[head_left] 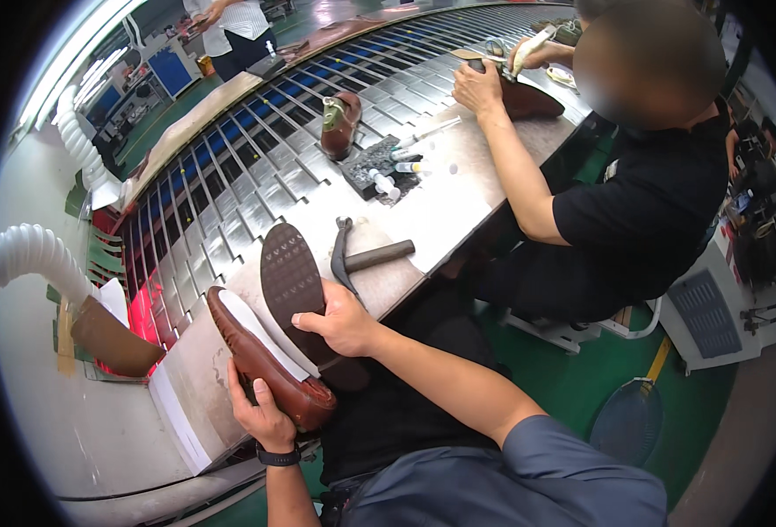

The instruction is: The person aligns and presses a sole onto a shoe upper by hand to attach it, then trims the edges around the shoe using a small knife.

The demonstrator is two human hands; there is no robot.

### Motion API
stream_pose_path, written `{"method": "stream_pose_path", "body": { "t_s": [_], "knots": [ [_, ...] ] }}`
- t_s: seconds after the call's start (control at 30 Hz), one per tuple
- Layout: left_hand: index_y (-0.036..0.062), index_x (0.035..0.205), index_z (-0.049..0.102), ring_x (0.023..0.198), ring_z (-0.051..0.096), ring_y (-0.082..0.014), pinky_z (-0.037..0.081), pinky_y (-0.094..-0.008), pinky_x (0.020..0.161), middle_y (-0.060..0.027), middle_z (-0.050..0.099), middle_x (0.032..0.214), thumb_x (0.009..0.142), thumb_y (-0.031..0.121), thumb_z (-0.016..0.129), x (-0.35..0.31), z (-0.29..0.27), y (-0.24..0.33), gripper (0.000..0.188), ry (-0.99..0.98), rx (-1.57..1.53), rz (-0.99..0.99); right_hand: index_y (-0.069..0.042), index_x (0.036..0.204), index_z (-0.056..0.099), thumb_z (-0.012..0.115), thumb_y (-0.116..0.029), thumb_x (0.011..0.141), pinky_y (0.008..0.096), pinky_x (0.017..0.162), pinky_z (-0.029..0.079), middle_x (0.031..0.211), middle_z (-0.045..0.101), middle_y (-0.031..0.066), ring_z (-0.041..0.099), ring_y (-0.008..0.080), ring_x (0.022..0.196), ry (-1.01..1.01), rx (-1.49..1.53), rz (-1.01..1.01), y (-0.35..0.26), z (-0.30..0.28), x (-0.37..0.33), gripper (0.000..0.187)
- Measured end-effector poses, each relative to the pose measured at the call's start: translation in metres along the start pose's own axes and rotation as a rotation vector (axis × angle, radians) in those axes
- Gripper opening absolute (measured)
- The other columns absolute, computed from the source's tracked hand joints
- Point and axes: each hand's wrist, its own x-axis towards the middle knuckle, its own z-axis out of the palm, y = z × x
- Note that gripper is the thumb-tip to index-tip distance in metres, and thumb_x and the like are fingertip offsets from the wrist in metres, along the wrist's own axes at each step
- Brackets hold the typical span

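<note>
My left hand (263, 416), below a black wristband, grips the heel end of a brown leather shoe (249, 356). The shoe lies bottom up at the near edge of the bench, with a white strip (260, 329) along its underside. Just right of it, my right hand (346, 323) holds a dark brown shoe sole (288, 274), thumb on its patterned face. The sole is tilted upright and apart from the shoe, and its lower end is partly covered by my fingers. A hammer (379, 256) with a dark metal head rests on the bench beyond my right hand.
Beyond the hammer are syringe-like tubes (383, 184) on a dark block and another brown shoe (341, 125). A slatted conveyor (265, 132) runs along the far side. At right, a co-worker (642, 202) works on a shoe. White hoses (41, 255) stand at left.
</note>
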Motion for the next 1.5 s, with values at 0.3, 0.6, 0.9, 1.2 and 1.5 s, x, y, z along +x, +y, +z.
{"method": "stream_pose_path", "body": {
  "t_s": [0.3,0.6,0.9,1.2,1.5],
  "knots": [
    [-0.0126,0.154,0.048,0.135,0.06,-0.0377,0.041,-0.0437,0.118,-0.0297,0.062,0.145,0.11,0.03,0.056,0.003,0.0,-0.001,0.062,0.06,-0.008,-0.012,0.004,0.12,0.065,0.072,-0.007,0.092,0.033,0.09,0.055,0.106,0.074,0.0073,0.067,0.0145,0.096,-0.018,-0.036,0.0,-0.008,0.003,0.001,0.031],
    [-0.0122,0.154,0.048,0.134,0.061,-0.0376,0.042,-0.0435,0.117,-0.0294,0.063,0.144,0.109,0.029,0.056,0.0,-0.002,-0.004,0.062,0.048,-0.027,-0.024,0.005,0.12,0.065,0.072,-0.007,0.09,0.0339,0.088,0.056,0.104,0.075,0.0103,0.068,0.0154,0.094,-0.02,-0.049,-0.014,-0.001,0.0,0.0,0.033],
    [-0.0106,0.152,0.051,0.134,0.061,-0.0366,0.043,-0.0443,0.117,-0.0276,0.063,0.145,0.105,0.024,0.061,-0.002,-0.012,-0.001,0.06,0.055,0.032,-0.117,0.004,0.125,0.068,0.073,-0.007,0.091,0.0358,0.099,0.056,0.119,0.077,0.0106,0.07,0.0172,0.108,-0.049,0.047,0.011,0.003,0.012,-0.001,0.036],
    [-0.0067,0.15,0.055,0.115,0.067,-0.0397,0.051,-0.0454,0.104,-0.0274,0.067,0.132,0.1,0.029,0.07,0.003,-0.002,-0.004,0.063,0.083,0.087,0.025,0.001,0.128,0.065,0.066,0.005,0.096,0.0307,0.096,0.054,0.12,0.073,0.0056,0.068,0.0127,0.107,-0.028,0.074,0.013,-0.004,0.003,-0.004,0.032],
    [-0.0089,0.15,0.053,0.12,0.066,-0.0411,0.05,-0.0457,0.105,-0.0287,0.066,0.136,0.1,0.029,0.07,0.0,-0.008,-0.006,0.065,0.071,0.123,0.046,0.001,0.127,0.064,0.067,0.004,0.096,0.031,0.096,0.053,0.118,0.072,0.0052,0.067,0.0127,0.106,-0.03,0.038,0.021,-0.003,0.008,-0.003,0.031]
  ]
}}
